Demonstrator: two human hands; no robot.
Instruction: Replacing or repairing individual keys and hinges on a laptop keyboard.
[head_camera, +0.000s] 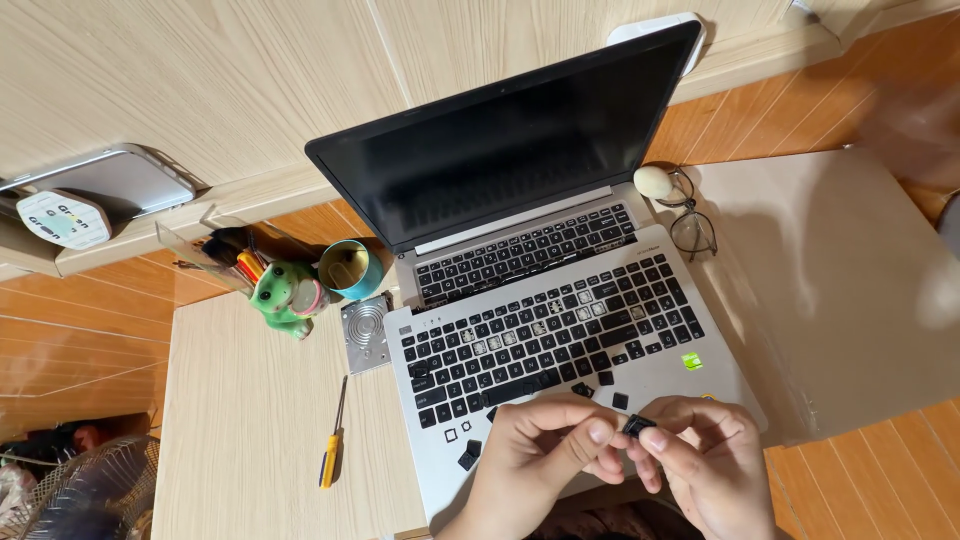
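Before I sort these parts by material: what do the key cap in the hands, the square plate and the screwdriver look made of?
Key cap, pinched between left hand and right hand: black matte plastic, by its look. Square plate: bare silvery metal, with shiny concentric rings. Screwdriver: thin metal shaft, glossy yellow handle, probably plastic.

black keycap (637, 425), silver laptop (560, 330), green frog (283, 295), yellow screwdriver (331, 455)

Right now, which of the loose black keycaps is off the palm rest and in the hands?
The keycap pinched between the fingertips of left hand and right hand. The other loose keycaps lie on the grey keyboard panel, untouched.
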